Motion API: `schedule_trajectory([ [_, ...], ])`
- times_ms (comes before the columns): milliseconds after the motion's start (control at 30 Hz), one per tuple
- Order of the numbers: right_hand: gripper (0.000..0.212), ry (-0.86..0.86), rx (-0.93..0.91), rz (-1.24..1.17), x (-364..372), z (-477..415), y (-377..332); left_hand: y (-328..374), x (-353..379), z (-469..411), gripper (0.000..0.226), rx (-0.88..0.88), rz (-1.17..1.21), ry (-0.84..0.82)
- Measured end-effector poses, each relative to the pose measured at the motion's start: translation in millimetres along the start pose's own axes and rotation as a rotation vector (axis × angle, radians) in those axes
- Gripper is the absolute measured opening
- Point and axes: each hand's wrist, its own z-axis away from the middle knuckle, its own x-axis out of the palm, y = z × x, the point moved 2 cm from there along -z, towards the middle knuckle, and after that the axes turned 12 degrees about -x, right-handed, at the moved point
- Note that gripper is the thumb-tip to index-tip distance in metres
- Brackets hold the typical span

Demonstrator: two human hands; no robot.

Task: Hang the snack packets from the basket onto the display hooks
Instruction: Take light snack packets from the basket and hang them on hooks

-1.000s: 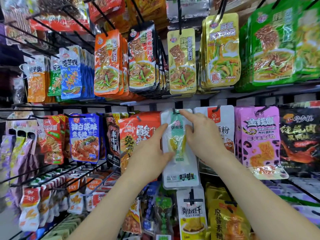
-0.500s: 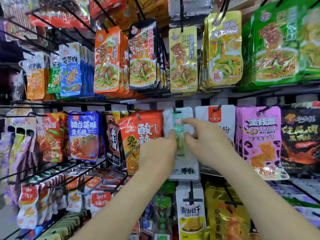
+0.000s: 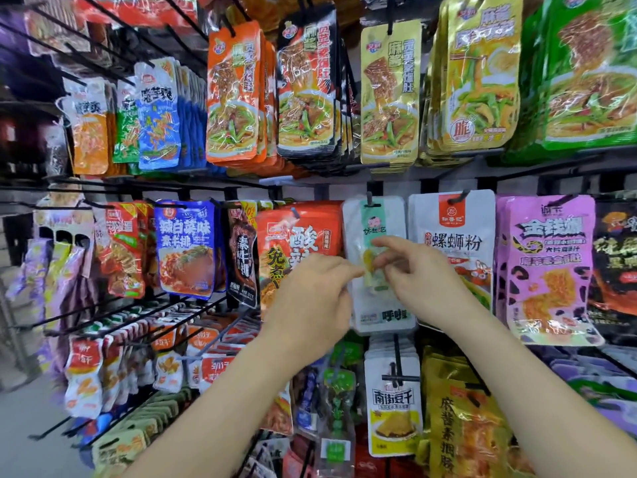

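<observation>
Left hand (image 3: 310, 298) fingertips (image 3: 355, 270) touch mid-left of the white-and-green clear plastic snack packet (image 3: 375, 308). Right hand (image 3: 417, 277) fingers (image 3: 382, 242) are half-curled at its centre. Blurred, cannot tell if either pinches. Packet hangs on a black wire hook (image 3: 369, 198), long axis vertical, top up, face outward, between an orange-red foil packet (image 3: 296, 232) and a white red-labelled packet (image 3: 451, 243). Black display rack (image 3: 431, 186), packed shop wall.

Head view, facing forward, close to display hooks (image 3: 370, 198) (wide-angle, single camera)
</observation>
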Motion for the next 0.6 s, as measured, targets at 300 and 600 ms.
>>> schedule_trajectory([
  [300,0.032,0.194,0.071,-0.183,-8,57,-53,-33,-55,82,0.022,-0.435,0.425,-0.071],
  [600,0.024,0.034,0.147,-0.203,33,169,-154,-80,-99,213,0.032,-0.517,0.532,-0.351],
])
